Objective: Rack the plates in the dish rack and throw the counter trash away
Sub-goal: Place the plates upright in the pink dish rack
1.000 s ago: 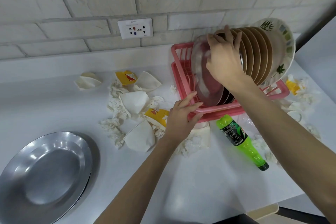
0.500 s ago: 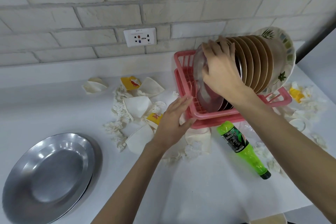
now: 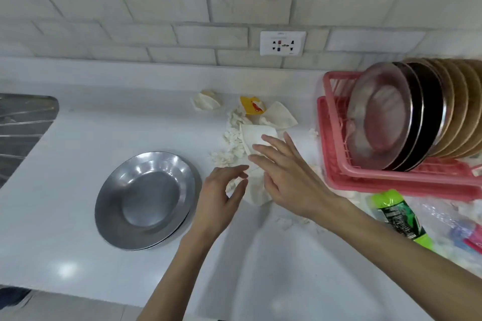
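Observation:
The pink dish rack (image 3: 336,174) stands at the right with a steel plate (image 3: 378,117) at its front, dark plates and several tan plates upright behind it. Two stacked steel plates (image 3: 146,200) lie flat on the white counter at the left. Crushed paper cups and torn tissue (image 3: 260,135) are heaped in the middle. My right hand (image 3: 284,177) hovers with straight fingers over the heap, holding nothing. My left hand (image 3: 221,195) is beside it, fingers loosely curled above a crumpled cup, empty as far as I can see.
A green plastic bottle (image 3: 399,216) lies below the rack, with clear plastic and pink scraps (image 3: 467,234) at the right edge. A steel sink drainboard (image 3: 23,125) is at the far left. A wall socket (image 3: 283,43) sits on the brick wall.
My right hand has let go of the steel plate, which now stands in the rack. My left hand has left the rack's rim. Both have moved left over the paper trash; the view swung left.

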